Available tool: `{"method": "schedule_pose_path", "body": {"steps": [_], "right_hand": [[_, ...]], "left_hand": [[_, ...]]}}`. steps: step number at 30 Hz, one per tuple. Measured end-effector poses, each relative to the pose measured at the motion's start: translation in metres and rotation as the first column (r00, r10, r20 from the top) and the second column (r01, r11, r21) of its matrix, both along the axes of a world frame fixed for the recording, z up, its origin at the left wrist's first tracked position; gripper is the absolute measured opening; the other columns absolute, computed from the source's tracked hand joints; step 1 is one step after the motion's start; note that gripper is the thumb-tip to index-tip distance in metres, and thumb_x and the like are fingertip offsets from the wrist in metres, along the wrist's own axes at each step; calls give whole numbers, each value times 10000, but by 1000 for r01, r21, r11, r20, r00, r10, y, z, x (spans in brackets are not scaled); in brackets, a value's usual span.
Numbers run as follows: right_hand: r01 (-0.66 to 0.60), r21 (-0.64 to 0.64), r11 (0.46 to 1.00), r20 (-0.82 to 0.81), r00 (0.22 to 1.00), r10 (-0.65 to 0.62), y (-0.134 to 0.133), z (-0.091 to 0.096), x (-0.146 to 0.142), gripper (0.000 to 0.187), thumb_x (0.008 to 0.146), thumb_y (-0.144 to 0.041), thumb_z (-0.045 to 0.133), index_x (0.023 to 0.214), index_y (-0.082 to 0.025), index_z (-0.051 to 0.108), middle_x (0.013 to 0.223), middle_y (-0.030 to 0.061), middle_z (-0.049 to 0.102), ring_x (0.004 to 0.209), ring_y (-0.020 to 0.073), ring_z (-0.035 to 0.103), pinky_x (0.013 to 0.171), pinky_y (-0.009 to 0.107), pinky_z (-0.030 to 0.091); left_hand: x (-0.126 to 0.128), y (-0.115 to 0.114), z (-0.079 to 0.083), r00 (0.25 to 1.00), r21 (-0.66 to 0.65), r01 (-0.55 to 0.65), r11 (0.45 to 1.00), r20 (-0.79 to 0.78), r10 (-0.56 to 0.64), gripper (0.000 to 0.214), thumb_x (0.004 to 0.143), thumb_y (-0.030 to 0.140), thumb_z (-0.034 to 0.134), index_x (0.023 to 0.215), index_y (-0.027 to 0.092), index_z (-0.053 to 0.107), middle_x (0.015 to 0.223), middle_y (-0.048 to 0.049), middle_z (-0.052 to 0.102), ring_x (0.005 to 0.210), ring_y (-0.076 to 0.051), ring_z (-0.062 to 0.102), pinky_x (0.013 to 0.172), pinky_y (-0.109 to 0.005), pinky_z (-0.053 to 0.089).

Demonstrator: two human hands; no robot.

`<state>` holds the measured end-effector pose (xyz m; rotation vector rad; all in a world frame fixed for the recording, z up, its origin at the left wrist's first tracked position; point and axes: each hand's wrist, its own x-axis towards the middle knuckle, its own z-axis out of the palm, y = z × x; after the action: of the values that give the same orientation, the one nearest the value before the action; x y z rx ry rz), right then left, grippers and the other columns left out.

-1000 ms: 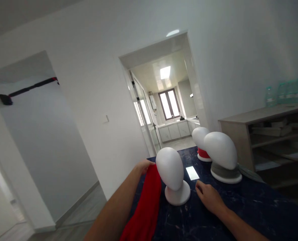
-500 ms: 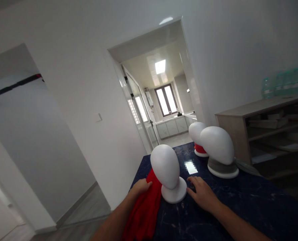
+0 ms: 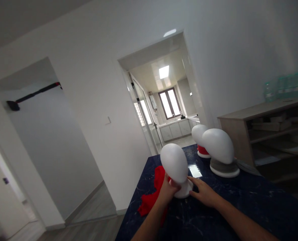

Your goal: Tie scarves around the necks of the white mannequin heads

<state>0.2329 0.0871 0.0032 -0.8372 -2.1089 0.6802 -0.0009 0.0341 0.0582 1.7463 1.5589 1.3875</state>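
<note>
1. The nearest head (image 3: 172, 160) on the table (image 3: 239, 201) could be tipped by uneven pressure: left hand (image 3: 169, 191) curled at neck, right hand (image 3: 201, 190) half-open at base, holds unclear.
2. Red cloth (image 3: 149, 202) alongside could be snagged by the left forearm (image 3: 149, 223).

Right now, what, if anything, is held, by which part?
Cannot tell, grip partly hidden behind nearest white head: left hand and right hand flank its base.

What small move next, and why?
Perhaps have the left hand draw the red cloth around the neck of the front mannequin head: the cloth lies bunched alongside, the right hand is beside the base and another head wears a grey neck wrap.
</note>
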Motion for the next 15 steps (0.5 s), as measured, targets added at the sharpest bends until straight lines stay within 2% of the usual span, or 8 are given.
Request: {"method": "schedule_pose_path", "body": {"steps": [2,4,7,9,12,13,15], "right_hand": [[-38,4,999,-16,999,38,0,0,1,760,841,-340,658,1571,-216,488,1590,117,543,1462,292,504,1261,489,340],[-51,-1,999,-33,998,51,-1,0,2,765,831,-315,648,1571,-209,487,1590,121,542,1459,295,507,1263,499,339],[-62,-1,998,-94,994,61,0,1,4,756,812,-266,619,1557,-210,502,1594,118,538,1476,301,490,1276,522,322],[4,43,999,-162,987,3,1,3,7,729,810,-234,578,1537,-223,521,1597,99,536,1493,286,468,1289,516,306],[243,82,966,-247,944,-217,3,8,12,642,829,-208,505,1468,-222,567,1528,95,587,1451,267,503,1277,485,331],[310,74,948,-255,925,-283,4,9,13,612,834,-202,488,1439,-221,581,1489,99,608,1421,267,527,1263,477,350],[378,60,924,-245,903,-353,6,8,13,571,831,-188,480,1389,-215,597,1419,113,634,1368,275,560,1232,463,385]], "left_hand": [[18,11,-5,991,55,-17,998,136,10,1050,594,254,908,1510,208,398,1510,-197,581,1346,-335,611,1169,-463,462],[36,22,-10,982,115,-78,990,178,57,1119,561,297,955,1512,232,368,1562,-211,526,1392,-336,573,1186,-445,441],[54,34,-14,974,117,-166,979,175,144,1059,574,343,970,1469,211,419,1512,-226,573,1366,-352,594,1162,-434,459],[51,40,-5,964,156,-215,964,193,184,986,632,392,939,1451,174,434,1452,-223,621,1318,-335,634,1130,-411,490],[14,42,30,942,219,-331,918,135,307,895,714,383,884,1451,143,436,1448,-209,633,1326,-286,631,1126,-345,488],[-7,39,44,921,196,-390,900,71,383,838,728,368,871,1425,144,464,1419,-196,660,1302,-278,647,1095,-330,509],[-57,30,69,895,192,-444,875,44,444,725,781,328,819,1403,150,491,1413,-181,668,1350,-289,608,1103,-341,500]]}}
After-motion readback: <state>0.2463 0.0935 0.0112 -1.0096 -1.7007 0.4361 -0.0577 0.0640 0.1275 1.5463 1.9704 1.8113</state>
